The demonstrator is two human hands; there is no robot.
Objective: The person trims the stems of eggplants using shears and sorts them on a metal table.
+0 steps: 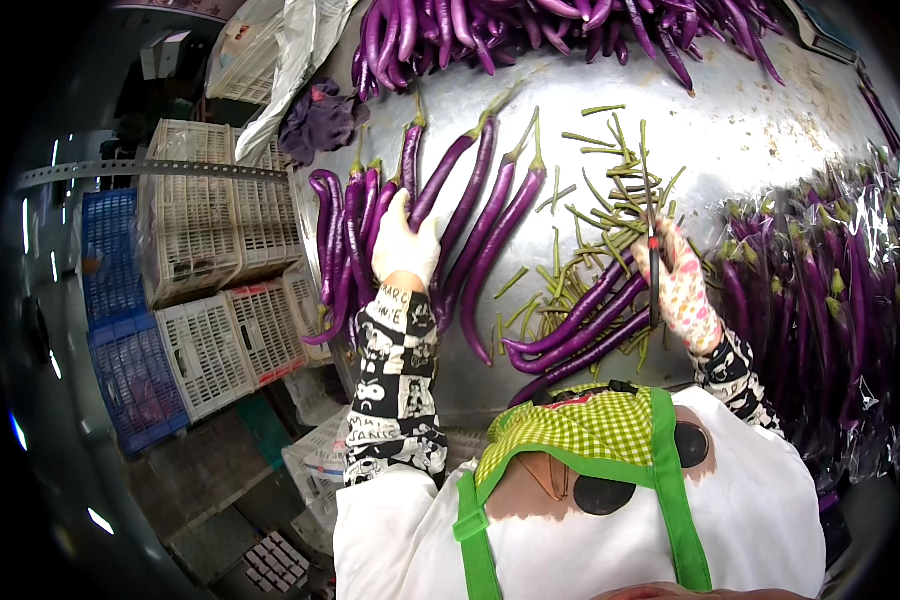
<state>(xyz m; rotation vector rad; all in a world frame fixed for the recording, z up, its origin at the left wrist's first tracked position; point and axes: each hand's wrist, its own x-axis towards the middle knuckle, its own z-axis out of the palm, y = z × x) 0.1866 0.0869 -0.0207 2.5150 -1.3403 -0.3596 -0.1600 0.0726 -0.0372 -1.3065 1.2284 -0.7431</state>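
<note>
My left hand (407, 244), in a white glove, rests on long purple eggplants (441, 180) with green stems, spread side by side on the metal table; its fingertips touch one or more of them. In my right hand (679, 277), in a flower-patterned glove, is a pair of scissors (653, 244), the blades pointing to the table's far side. Beside and below the scissors lie several eggplants (574, 356) over a heap of cut green stems (615, 217). Whether those eggplants touch my right hand is unclear.
A large pile of eggplants (450, 30) covers the far side of the metal table (720, 120). Eggplants in clear plastic bags (817, 300) lie at the right. A dark purple cloth (319, 124) lies at the left corner, and white crates (195, 210) and blue crates (135, 375) stand beyond the left edge.
</note>
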